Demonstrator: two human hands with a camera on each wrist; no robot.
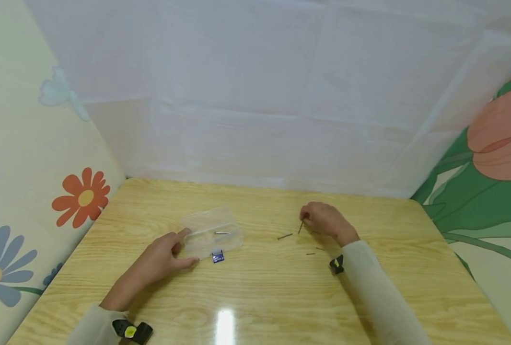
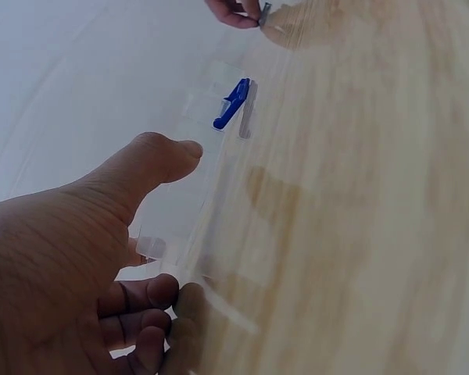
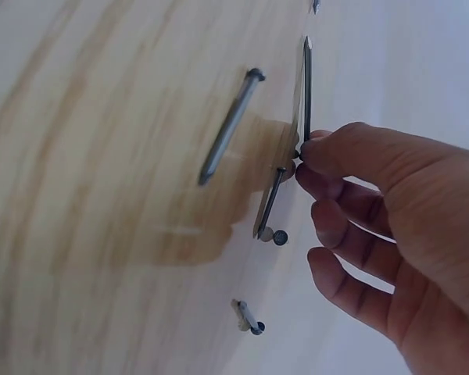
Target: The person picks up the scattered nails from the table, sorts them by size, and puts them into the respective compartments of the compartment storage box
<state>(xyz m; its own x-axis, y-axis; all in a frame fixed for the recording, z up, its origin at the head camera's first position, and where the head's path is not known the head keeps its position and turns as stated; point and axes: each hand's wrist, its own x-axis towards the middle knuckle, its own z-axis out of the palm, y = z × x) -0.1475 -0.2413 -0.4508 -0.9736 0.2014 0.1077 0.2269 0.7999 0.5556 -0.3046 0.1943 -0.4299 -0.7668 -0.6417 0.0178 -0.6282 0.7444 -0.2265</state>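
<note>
1. Your right hand (image 1: 324, 221): thumb and index pinch a steel nail (image 3: 307, 94), point up in the right wrist view; other fingers loosely bent.
2. Your left hand (image 1: 162, 258): loose, thumb and index parted at the left end of the clear plastic box (image 1: 195, 248); how firmly it touches, can't tell.
3. Box sits just right of your left hand, lid raised, blue latch (image 1: 218, 257) on the near side, one nail (image 1: 223, 233) inside.
4. Loose long nail (image 1: 284, 236) just left of your right hand; two shorter nails (image 1: 310, 254) (image 1: 319, 248) nearer you, by that wrist.
5. Black wrist cameras (image 1: 132, 331) (image 1: 336, 264) at both your pale sleeves (image 1: 378, 287).
6. Under both hands, wood-grain table (image 1: 255, 292); beyond them, white sheet (image 1: 238, 96).
</note>
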